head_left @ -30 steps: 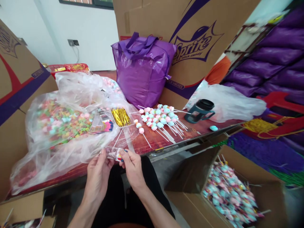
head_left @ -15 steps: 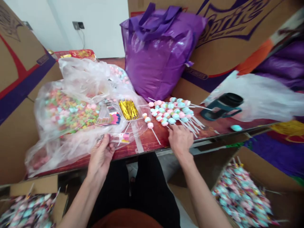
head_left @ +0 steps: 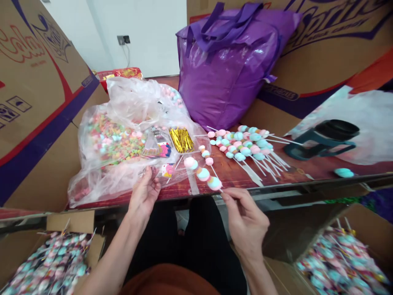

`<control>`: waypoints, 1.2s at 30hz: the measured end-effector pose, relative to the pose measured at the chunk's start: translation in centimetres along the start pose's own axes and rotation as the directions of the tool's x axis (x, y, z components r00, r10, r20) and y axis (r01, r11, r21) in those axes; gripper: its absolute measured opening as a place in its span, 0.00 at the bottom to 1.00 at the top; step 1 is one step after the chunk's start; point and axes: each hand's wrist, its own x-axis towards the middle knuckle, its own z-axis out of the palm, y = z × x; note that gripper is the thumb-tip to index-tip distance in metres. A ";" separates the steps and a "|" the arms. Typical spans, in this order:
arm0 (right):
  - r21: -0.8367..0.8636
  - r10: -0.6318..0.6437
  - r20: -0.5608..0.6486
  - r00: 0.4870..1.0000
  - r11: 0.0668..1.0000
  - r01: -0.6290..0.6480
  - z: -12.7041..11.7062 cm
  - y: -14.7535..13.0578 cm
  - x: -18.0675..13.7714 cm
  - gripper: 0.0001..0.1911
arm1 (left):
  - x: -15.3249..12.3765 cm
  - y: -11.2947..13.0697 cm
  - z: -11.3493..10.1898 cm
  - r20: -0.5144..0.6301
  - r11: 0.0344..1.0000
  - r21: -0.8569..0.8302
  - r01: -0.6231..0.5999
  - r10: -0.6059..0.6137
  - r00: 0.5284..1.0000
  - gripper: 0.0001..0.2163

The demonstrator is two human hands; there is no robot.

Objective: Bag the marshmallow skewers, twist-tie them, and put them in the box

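Observation:
My right hand (head_left: 244, 217) pinches the stick end of a marshmallow skewer (head_left: 202, 173) with pink and blue pieces, held over the table's front edge and pointing up-left. My left hand (head_left: 144, 192) holds a small clear wrapper with a printed pink label (head_left: 167, 170) at the table edge. A pile of more marshmallow skewers (head_left: 242, 143) lies on the red table (head_left: 233, 174) beyond my right hand. A bundle of gold twist ties (head_left: 181, 139) lies on the clear plastic.
A big clear plastic bag of colourful candy (head_left: 113, 141) covers the left of the table. A purple bag (head_left: 227, 69) stands at the back, a dark mug (head_left: 322, 139) at right. Cardboard boxes with wrapped skewers stand below at left (head_left: 49, 266) and right (head_left: 340, 258).
My right hand went from the wrapper to the skewer pile, picked up one skewer and brought it back near the table edge. My left hand kept the wrapper. The view shifted left.

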 end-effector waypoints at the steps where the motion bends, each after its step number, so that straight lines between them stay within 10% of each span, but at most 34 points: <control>1: -0.004 -0.042 0.017 0.999 0.999 0.042 0.1 -0.2 -0.3 0.04 | -0.1 0.0 -0.1 0.000 1.000 -0.003 0.005 -0.005 1.000 0.04; 12: -0.237 -0.376 0.113 0.920 0.889 0.393 -0.3 -0.1 -0.8 0.08 | -0.7 -0.4 -1.6 0.113 0.964 -0.009 -0.267 0.266 0.957 0.14; 20: 0.003 -0.132 0.213 0.968 0.991 0.135 1.9 -1.0 -2.0 0.06 | -1.4 -1.4 -1.9 0.299 0.876 0.104 -0.470 0.423 0.855 0.15; 36: 0.124 0.047 0.359 0.932 0.987 -0.098 6.5 -3.4 -3.3 0.10 | -1.1 -1.5 -2.5 0.425 0.948 0.167 -0.271 0.179 0.887 0.17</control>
